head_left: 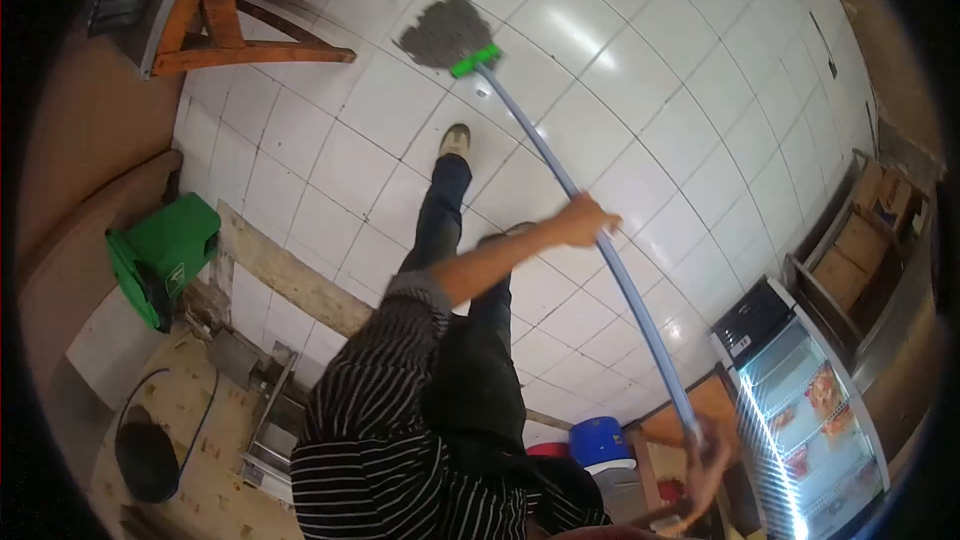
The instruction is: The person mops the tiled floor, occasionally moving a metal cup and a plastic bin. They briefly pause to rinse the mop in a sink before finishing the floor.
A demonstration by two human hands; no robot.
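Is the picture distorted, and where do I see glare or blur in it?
Head view: strong fisheye bending, the white tiled floor curves and the corners go black; glare streaks on the tiles beside the grey mop head; the lit glass-door fridge is overexposed; the right hand on the blue handle is motion-blurred, the left hand sharper.

One mop (560, 180), two hands, one green bin (165, 255), one display fridge (800, 410).

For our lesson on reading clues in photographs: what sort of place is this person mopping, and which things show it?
Probably a small shop or food business's back area: a glass-door display fridge stocked with packaged goods, a white tiled floor, and stacked cardboard boxes on shelving. The mop is held in both hands.
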